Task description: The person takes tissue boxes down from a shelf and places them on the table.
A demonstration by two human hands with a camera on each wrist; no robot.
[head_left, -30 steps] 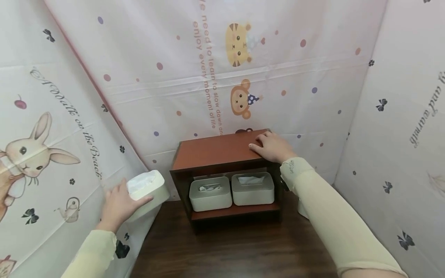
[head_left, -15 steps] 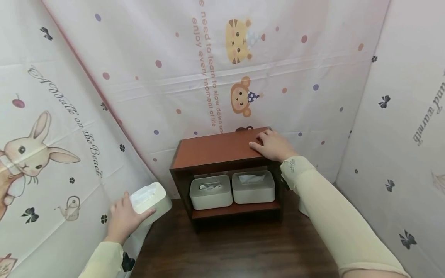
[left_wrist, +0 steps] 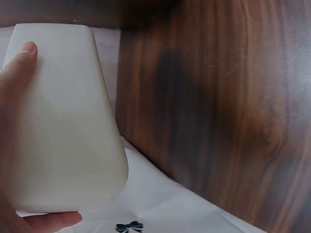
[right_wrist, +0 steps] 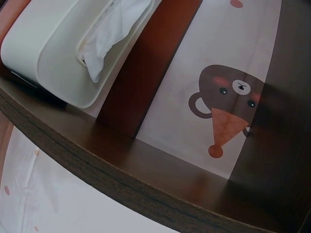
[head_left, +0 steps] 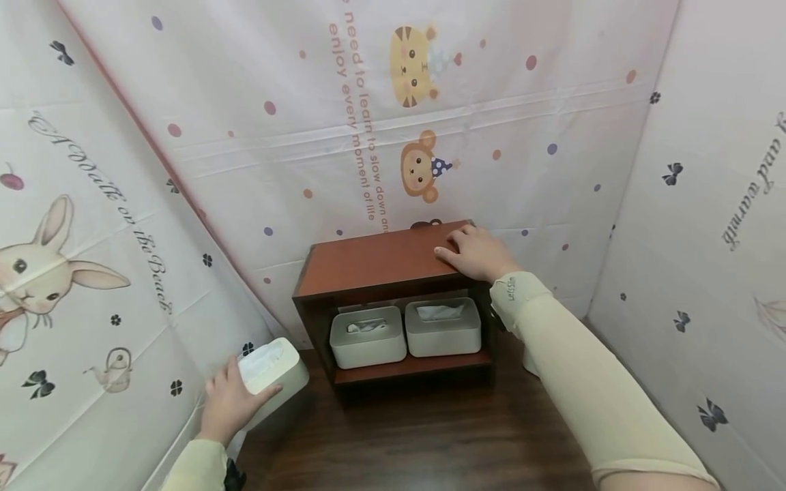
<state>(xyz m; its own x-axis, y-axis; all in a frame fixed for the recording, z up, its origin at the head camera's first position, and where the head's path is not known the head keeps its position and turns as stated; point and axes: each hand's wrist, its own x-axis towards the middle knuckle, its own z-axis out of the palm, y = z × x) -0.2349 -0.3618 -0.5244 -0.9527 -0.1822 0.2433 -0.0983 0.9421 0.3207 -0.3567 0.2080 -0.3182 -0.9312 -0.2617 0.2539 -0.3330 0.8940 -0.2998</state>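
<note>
My left hand (head_left: 230,406) grips a white tissue box (head_left: 287,389) at the left of the head view, its thumb along the near side. The box is tilted, with white tissue showing in its top opening, and is held apart from the shelf's left side. In the left wrist view the thumb lies against the smooth wall of this tissue box (left_wrist: 73,116). My right hand (head_left: 482,254) rests on the right end of the brown shelf's top (head_left: 374,262); it is out of the right wrist view. Two more tissue boxes, one left (head_left: 368,349) and one right (head_left: 443,335), stand side by side inside.
The shelf stands on a dark wood-grain table (head_left: 417,436) against a printed cloth backdrop (head_left: 282,170). Side cloths hang close at left and right. Part of a white object (head_left: 530,361) shows behind my right forearm, to the shelf's right.
My left hand has moved down and to the right with the tissue box, toward the table beside the shelf. The right hand stays on the shelf top; the head view shifts slightly.
</note>
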